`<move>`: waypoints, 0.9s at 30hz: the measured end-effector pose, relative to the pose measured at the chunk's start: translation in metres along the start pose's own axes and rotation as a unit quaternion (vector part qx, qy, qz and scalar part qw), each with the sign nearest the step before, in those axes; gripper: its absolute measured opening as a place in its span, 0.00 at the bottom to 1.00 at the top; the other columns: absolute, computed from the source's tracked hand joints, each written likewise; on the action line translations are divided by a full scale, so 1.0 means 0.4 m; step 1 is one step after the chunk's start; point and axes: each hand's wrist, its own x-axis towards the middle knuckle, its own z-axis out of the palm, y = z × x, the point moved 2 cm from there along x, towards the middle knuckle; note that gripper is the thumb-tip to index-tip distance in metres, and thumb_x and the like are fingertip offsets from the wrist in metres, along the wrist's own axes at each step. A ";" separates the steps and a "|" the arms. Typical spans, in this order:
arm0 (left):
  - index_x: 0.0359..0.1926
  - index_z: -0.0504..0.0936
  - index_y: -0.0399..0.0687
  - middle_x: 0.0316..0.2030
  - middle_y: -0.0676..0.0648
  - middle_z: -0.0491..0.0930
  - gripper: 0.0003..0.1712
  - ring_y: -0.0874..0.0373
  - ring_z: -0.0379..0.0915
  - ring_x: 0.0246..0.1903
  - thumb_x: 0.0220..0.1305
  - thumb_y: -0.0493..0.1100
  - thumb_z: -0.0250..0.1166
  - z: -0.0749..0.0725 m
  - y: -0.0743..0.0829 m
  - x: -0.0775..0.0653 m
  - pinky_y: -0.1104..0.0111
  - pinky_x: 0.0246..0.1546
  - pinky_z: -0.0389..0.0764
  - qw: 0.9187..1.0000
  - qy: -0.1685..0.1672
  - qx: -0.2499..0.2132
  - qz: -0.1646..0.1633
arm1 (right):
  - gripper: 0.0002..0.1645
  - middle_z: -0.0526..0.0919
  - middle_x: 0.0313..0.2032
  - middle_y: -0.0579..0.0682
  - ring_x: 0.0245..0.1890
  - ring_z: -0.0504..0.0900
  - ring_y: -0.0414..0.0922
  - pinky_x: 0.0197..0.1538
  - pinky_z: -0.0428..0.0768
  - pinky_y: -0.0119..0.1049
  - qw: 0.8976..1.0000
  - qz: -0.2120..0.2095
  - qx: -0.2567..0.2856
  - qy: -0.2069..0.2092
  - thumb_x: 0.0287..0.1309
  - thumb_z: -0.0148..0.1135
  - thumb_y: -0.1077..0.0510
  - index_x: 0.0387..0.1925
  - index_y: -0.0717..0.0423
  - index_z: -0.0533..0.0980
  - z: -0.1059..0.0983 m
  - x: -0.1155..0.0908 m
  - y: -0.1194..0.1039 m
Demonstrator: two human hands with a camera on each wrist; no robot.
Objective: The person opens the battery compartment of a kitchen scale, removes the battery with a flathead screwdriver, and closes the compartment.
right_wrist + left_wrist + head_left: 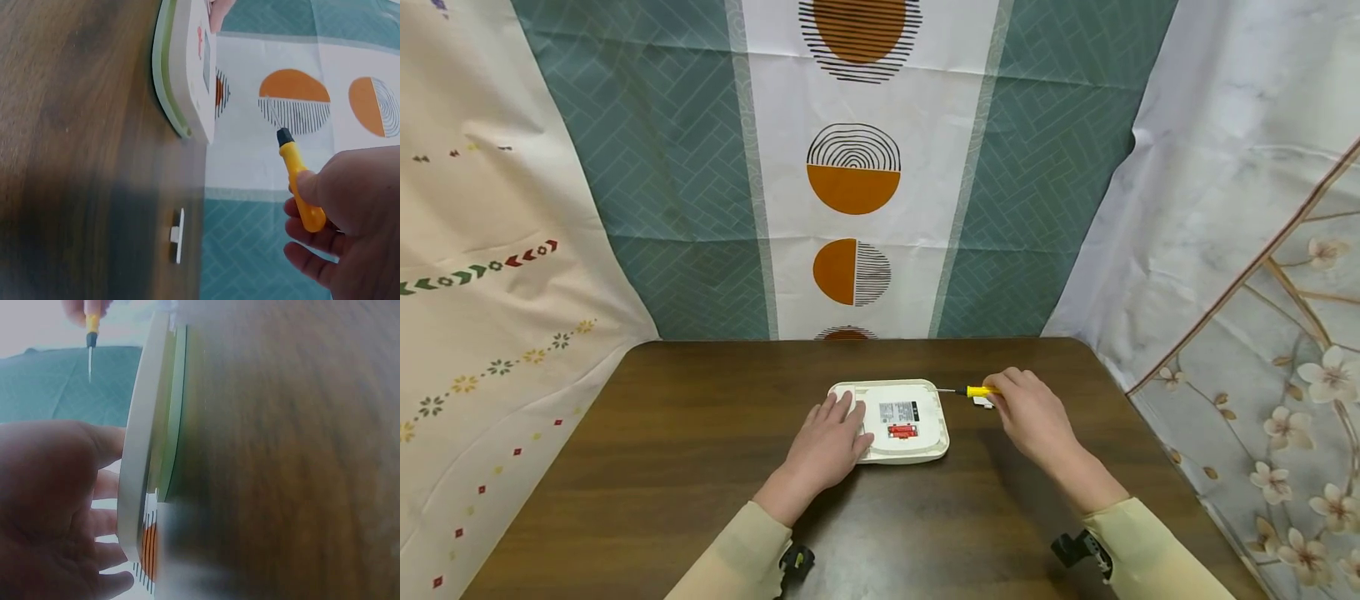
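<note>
A white, flat device with rounded corners point(887, 452) lies on the table, a printed label and two red batteries point(902, 431) showing on its upper face. My left hand point(831, 437) rests on its left part, fingers spread and fairly straight. In my right hand point(1033, 417) I grip a yellow-handled screwdriver point(295, 175) with a black collar and thin metal shaft. Its tip points left toward the device's far right corner; the wrist views show it raised above the device, apart from it. Below my right hand a small white cover with a tab point(179, 237) lies on the table.
The dark brown wooden table point(700, 467) reaches back to a green and white patterned curtain point(850, 275). Patterned cloth hangs along the left point(497, 350) and right point(1225, 375) sides. A black wrist camera point(796, 562) sits at my left sleeve.
</note>
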 end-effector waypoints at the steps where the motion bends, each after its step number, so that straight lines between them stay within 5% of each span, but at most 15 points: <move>1: 0.79 0.74 0.38 0.81 0.32 0.65 0.35 0.31 0.56 0.82 0.85 0.56 0.62 0.000 0.000 -0.001 0.39 0.79 0.61 1.000 0.000 0.000 0.001 | 0.11 0.86 0.43 0.50 0.42 0.82 0.54 0.45 0.85 0.51 1.000 -0.008 0.000 -0.002 0.67 0.76 0.68 0.48 0.58 0.86 0.003 0.001 -0.005; 13: 0.80 0.73 0.39 0.81 0.32 0.64 0.35 0.31 0.55 0.82 0.85 0.56 0.61 0.000 -0.003 0.003 0.40 0.80 0.59 1.000 -0.005 -0.005 -0.005 | 0.11 0.84 0.41 0.51 0.40 0.79 0.53 0.46 0.82 0.49 0.996 -0.089 -0.007 -0.007 0.63 0.80 0.67 0.45 0.57 0.86 0.017 0.025 -0.040; 27: 0.80 0.73 0.39 0.82 0.32 0.63 0.36 0.31 0.54 0.82 0.85 0.57 0.60 -0.006 -0.001 0.005 0.39 0.80 0.59 1.000 -0.010 -0.005 -0.006 | 0.14 0.80 0.38 0.50 0.39 0.77 0.53 0.42 0.80 0.47 0.993 -0.112 -0.021 -0.020 0.59 0.83 0.66 0.44 0.55 0.87 0.022 0.031 -0.047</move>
